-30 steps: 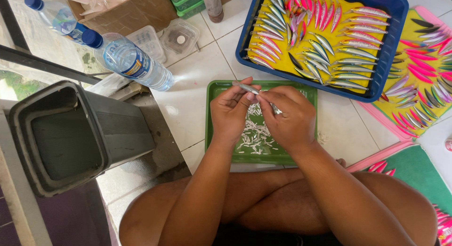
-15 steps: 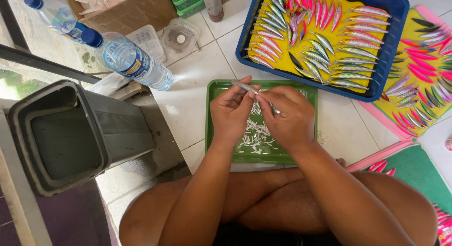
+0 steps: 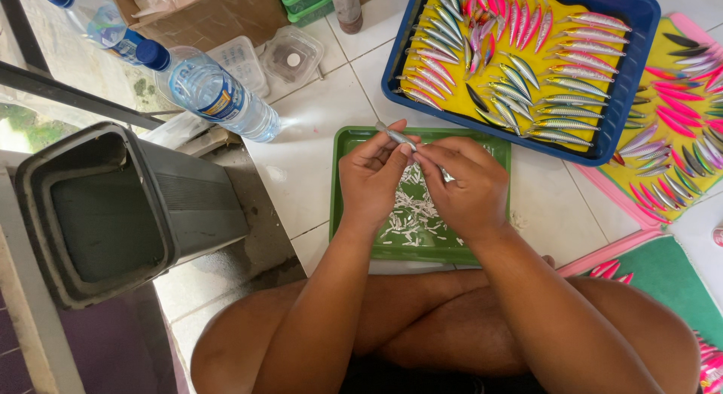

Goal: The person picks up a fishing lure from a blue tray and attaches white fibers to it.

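Both hands are pinching one slim silver fishing lure (image 3: 397, 136) above the far edge of the green tray (image 3: 343, 149). The left hand (image 3: 370, 179) is gripping its middle with narrow fingertips, and the right hand (image 3: 467, 187) is closing on its near end. The lure's long axis is running from far-left to near-right, tip pointing far-left. Small white scraps (image 3: 413, 213) are lying in the tray, too many to count. Two water bottles (image 3: 215, 93) are lying on the floor at left; the blue tray (image 3: 629, 77) is holding dozens of lures.

Green tray (image 3: 348, 142), blue tray (image 3: 636, 32), silver lure (image 3: 397, 135)
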